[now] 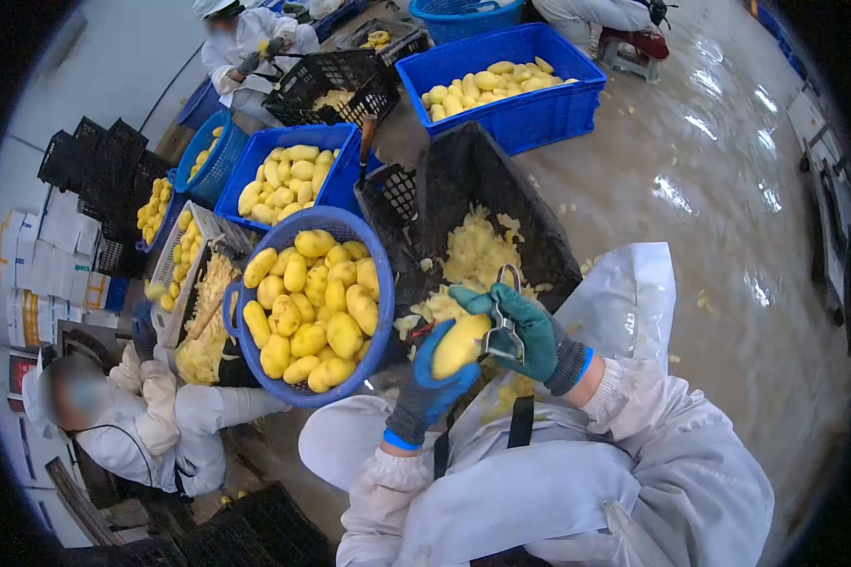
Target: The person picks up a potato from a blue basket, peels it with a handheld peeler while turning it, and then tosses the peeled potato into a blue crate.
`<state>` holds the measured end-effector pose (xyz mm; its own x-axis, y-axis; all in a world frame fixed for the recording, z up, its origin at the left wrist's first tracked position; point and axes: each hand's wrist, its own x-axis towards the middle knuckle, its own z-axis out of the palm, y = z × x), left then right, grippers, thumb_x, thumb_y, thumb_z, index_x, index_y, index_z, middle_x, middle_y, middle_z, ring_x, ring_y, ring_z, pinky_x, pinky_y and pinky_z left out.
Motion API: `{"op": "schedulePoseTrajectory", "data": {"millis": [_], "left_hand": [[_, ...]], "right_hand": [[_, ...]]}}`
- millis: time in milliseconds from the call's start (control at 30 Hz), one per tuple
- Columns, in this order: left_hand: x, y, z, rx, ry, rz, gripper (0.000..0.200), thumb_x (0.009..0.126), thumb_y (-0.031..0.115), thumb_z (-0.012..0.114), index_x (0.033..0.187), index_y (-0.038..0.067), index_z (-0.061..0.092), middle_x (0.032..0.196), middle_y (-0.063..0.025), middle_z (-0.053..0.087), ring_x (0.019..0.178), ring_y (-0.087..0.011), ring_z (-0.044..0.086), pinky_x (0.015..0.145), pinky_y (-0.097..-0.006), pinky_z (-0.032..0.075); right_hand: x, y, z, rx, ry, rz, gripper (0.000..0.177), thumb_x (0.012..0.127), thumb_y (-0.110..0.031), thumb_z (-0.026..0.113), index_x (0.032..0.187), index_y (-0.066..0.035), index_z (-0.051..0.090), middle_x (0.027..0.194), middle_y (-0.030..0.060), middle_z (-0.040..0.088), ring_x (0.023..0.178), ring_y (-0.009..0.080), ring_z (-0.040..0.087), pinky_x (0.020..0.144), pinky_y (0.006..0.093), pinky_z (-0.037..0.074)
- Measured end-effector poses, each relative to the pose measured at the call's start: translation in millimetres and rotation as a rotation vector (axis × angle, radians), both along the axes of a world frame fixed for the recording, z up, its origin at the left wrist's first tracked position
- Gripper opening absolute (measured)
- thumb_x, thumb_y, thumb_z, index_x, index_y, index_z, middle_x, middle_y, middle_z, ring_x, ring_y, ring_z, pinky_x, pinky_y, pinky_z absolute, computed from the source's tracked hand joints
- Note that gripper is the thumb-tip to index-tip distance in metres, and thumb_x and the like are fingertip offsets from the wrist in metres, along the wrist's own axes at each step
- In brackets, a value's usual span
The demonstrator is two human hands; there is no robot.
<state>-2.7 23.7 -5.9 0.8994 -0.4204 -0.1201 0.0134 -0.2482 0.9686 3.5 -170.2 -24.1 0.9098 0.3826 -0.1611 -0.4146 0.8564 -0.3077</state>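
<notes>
My left hand [429, 378], in a blue and grey glove, is wrapped round a pale peeled potato [460, 347]. My right hand [529, 333], in a green glove, grips a metal peeler [505, 338], whose head lies against the potato's right side. Both hands are over my lap, above a black crate [539, 236] heaped with potato peelings [482, 248]. To the left of my hands stands a blue-purple round basket [385, 283] full of yellow potatoes [326, 307].
Blue bins [548, 118] of peeled potatoes stand beyond the crate. A co-worker [151, 420] sits at the lower left, another person [251, 57] at the upper left. Stacked black crates [104, 175] are at far left; wet floor [690, 189] lies to the right.
</notes>
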Motion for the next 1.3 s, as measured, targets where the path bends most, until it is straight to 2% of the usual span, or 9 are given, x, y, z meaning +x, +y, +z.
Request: {"op": "schedulePoseTrajectory", "data": {"millis": [200,400,500,700,833,900,1033,1100,1300], "left_hand": [[-9,-5,-13,0.003,0.228,-0.027,0.073,0.078,0.025,0.079,0.135,0.000,0.041,0.113,-0.0163,0.061,0.099,-0.0240,0.063,0.083,-0.0351,0.051],[-13,-9,-37,0.214,-0.246,-0.035,0.072,0.074,0.026,0.081,0.129,-0.002,0.045,0.110,-0.0195,0.059,0.096,-0.0327,0.062,0.081,-0.0401,0.051],[-18,-11,-32,0.296,-0.520,0.029,0.072,0.072,0.026,0.081,0.129,-0.002,0.046,0.112,-0.0223,0.057,0.098,-0.0374,0.060,0.083,-0.0431,0.050],[-13,-14,-15,0.454,-0.394,0.014,0.073,0.073,0.028,0.079,0.130,-0.002,0.045,0.114,-0.0240,0.056,0.100,-0.0395,0.057,0.085,-0.0454,0.048],[-8,0,-29,0.526,-0.673,-0.090,0.072,0.074,0.029,0.077,0.129,-0.004,0.046,0.117,-0.0241,0.054,0.104,-0.0392,0.054,0.086,-0.0458,0.047],[-12,-1,-25,0.541,-0.691,-0.103,0.071,0.074,0.029,0.077,0.129,-0.004,0.047,0.120,-0.0238,0.053,0.106,-0.0392,0.053,0.088,-0.0459,0.047],[-6,-10,-19,0.512,-0.720,-0.132,0.069,0.073,0.027,0.079,0.128,-0.003,0.049,0.123,-0.0229,0.053,0.108,-0.0395,0.053,0.092,-0.0442,0.045],[-10,-9,-17,0.397,-0.613,-0.071,0.065,0.073,0.025,0.079,0.125,-0.002,0.052,0.122,-0.0224,0.053,0.107,-0.0397,0.054,0.091,-0.0450,0.046],[-15,-19,-14,0.246,-0.613,-0.042,0.053,0.074,0.019,0.078,0.120,0.002,0.058,0.125,-0.0207,0.053,0.104,-0.0393,0.056,0.088,-0.0472,0.048]], "right_hand": [[5,-5,-12,-0.129,-0.014,0.076,0.042,0.100,-0.036,0.047,0.117,0.000,0.061,0.126,0.0134,0.059,0.111,0.0201,0.060,0.090,0.0335,0.053],[17,-1,-6,-0.877,-0.432,-0.158,0.032,0.095,-0.020,0.052,0.116,0.002,0.062,0.101,0.0094,0.068,0.089,0.0171,0.064,0.082,0.0317,0.052],[64,-28,-26,-1.120,-0.255,-0.306,0.028,0.093,-0.020,0.055,0.106,0.001,0.067,0.092,0.0076,0.069,0.081,0.0151,0.065,0.078,0.0294,0.052],[34,-1,-23,-0.955,-0.520,-0.224,0.028,0.092,-0.022,0.056,0.104,0.001,0.069,0.086,0.0070,0.068,0.078,0.0153,0.065,0.075,0.0287,0.051],[57,-26,-37,-0.718,-0.046,-0.310,0.028,0.092,-0.021,0.056,0.105,0.001,0.069,0.086,0.0071,0.068,0.079,0.0149,0.065,0.075,0.0288,0.052],[36,-11,-18,-0.988,-0.448,-0.268,0.024,0.091,-0.018,0.057,0.102,0.001,0.069,0.087,0.0071,0.069,0.078,0.0145,0.065,0.073,0.0290,0.053],[52,-17,-82,-1.038,-0.311,-0.323,0.021,0.091,-0.017,0.059,0.098,0.001,0.069,0.087,0.0068,0.068,0.076,0.0132,0.065,0.071,0.0278,0.053],[63,-34,-46,-0.645,0.058,-0.308,0.022,0.092,-0.016,0.056,0.098,0.001,0.069,0.086,0.0067,0.068,0.074,0.0130,0.065,0.070,0.0273,0.052],[43,-12,-46,-0.947,-0.275,-0.375,0.025,0.093,-0.023,0.057,0.098,-0.002,0.069,0.078,0.0038,0.065,0.074,0.0116,0.062,0.073,0.0254,0.050]]}}
